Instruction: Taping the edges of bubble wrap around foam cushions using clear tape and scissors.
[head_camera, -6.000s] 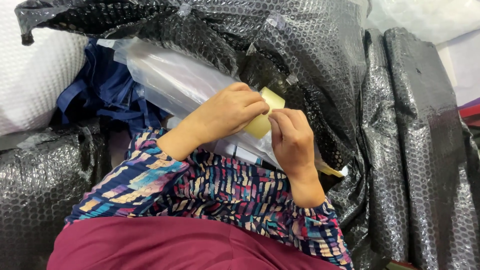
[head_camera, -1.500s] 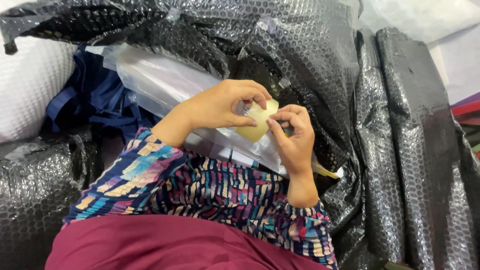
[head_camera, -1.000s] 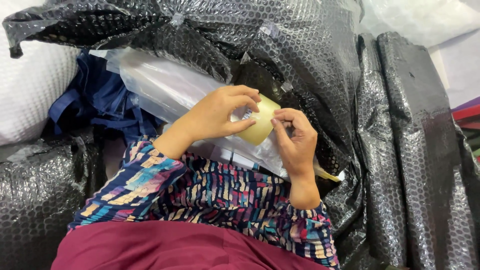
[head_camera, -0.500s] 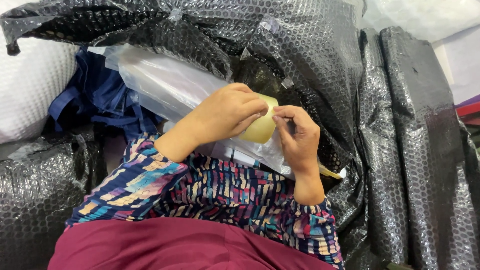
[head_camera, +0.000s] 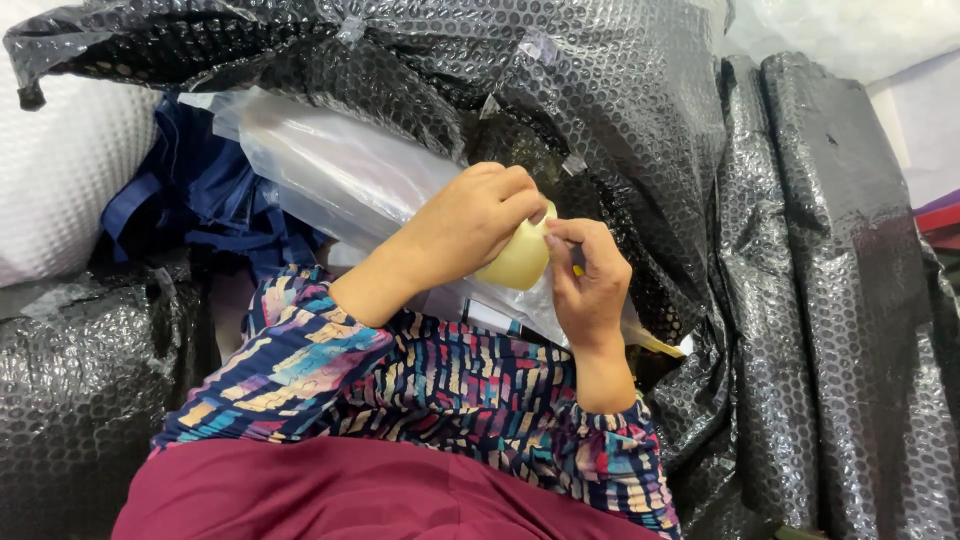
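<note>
A pale yellow roll of tape (head_camera: 517, 262) sits in the grip of my left hand (head_camera: 462, 225), whose fingers curl over its top. My right hand (head_camera: 588, 282) pinches at the roll's edge with thumb and forefinger, fingertips touching the tape. Both hands hover over a clear plastic bag (head_camera: 340, 180) that lies on black bubble wrap (head_camera: 560, 90). Patterned sleeves cover both forearms.
Black bubble-wrapped bundles (head_camera: 850, 300) stand at the right and another (head_camera: 80, 380) lies at the lower left. A dark blue fabric item (head_camera: 210, 210) lies left of the plastic bag. White bubble wrap (head_camera: 70, 170) fills the far left. Maroon cloth (head_camera: 350, 495) covers my lap.
The left hand has turned the roll slightly, so less of its yellow face shows. The right fingers stay at its edge. The view shifted a little.
</note>
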